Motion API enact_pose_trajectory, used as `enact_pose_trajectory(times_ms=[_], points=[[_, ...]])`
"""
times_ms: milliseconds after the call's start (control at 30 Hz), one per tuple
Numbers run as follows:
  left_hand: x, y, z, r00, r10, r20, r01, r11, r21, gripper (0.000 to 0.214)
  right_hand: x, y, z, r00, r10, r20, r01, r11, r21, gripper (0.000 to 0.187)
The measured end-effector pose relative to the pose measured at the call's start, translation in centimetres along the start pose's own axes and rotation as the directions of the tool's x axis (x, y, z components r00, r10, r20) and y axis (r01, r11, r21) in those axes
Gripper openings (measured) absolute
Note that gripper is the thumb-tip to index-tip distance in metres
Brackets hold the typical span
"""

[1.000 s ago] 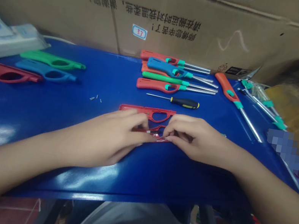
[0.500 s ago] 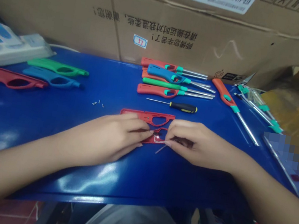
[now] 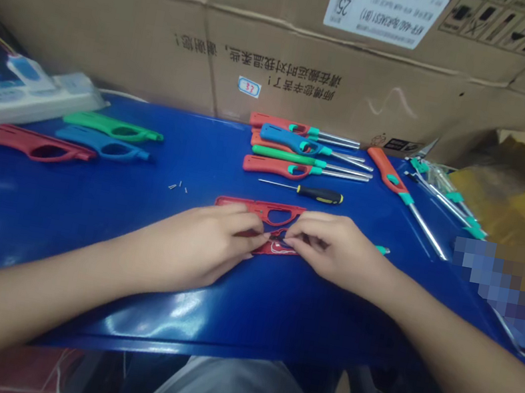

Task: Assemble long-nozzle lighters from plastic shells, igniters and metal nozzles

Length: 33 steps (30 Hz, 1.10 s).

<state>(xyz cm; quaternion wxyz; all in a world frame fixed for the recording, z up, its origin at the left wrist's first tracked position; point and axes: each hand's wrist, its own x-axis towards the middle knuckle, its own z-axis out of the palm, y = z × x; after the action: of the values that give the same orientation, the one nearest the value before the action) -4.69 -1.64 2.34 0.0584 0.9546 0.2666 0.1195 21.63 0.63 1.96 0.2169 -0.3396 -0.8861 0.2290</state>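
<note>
Both my hands meet at the middle of the blue table (image 3: 88, 206), over a red lighter shell half (image 3: 270, 246) that lies flat. My left hand (image 3: 203, 244) rests on the shell's left part, fingers curled and pinching at its trigger opening. My right hand (image 3: 334, 250) pinches a small part with a thin white wire at the same spot. A second red shell half (image 3: 260, 208) lies just behind my fingers. A teal tip (image 3: 382, 249) pokes out to the right of my right hand.
A black-handled screwdriver (image 3: 316, 194) lies behind the shells. Several finished long lighters (image 3: 301, 150) lie at the back, another red one (image 3: 399, 185) and clear tubes (image 3: 446, 192) to the right. Empty coloured shells (image 3: 100, 137) and a power strip (image 3: 21, 96) sit left. Tiny screws (image 3: 177, 186). Cardboard boxes (image 3: 289, 45) wall the back.
The view has tilted up a little. My right hand has drawn in closer to the shell, and the thin rod that stuck out below it half a second ago is no longer seen.
</note>
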Motion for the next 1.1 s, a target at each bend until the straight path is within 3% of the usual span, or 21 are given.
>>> enact_pose_trajectory(times_ms=[267,533,867,1100], points=[[0.02,-0.24,0.24,0.998,-0.031,-0.050,0.026,0.994,-0.103,0.031,0.16,0.47,0.17,0.999,-0.015,-0.030,0.018,0.994,0.110,0.012],[0.16,0.30,0.32,0.999,-0.031,0.011,0.031,0.999,0.019,0.036,0.08,-0.02,-0.55,0.999,-0.020,0.040,0.018,0.999,0.046,0.012],[0.05,0.37,0.36,0.998,-0.017,0.066,0.012,0.998,0.064,0.032,0.13,0.36,0.06,0.994,0.107,0.015,-0.108,0.988,0.114,0.013],[0.06,0.25,0.25,1.000,-0.016,0.026,0.015,1.000,0.022,0.032,0.39,0.00,0.12,0.991,0.135,0.012,-0.136,0.983,0.126,0.013]])
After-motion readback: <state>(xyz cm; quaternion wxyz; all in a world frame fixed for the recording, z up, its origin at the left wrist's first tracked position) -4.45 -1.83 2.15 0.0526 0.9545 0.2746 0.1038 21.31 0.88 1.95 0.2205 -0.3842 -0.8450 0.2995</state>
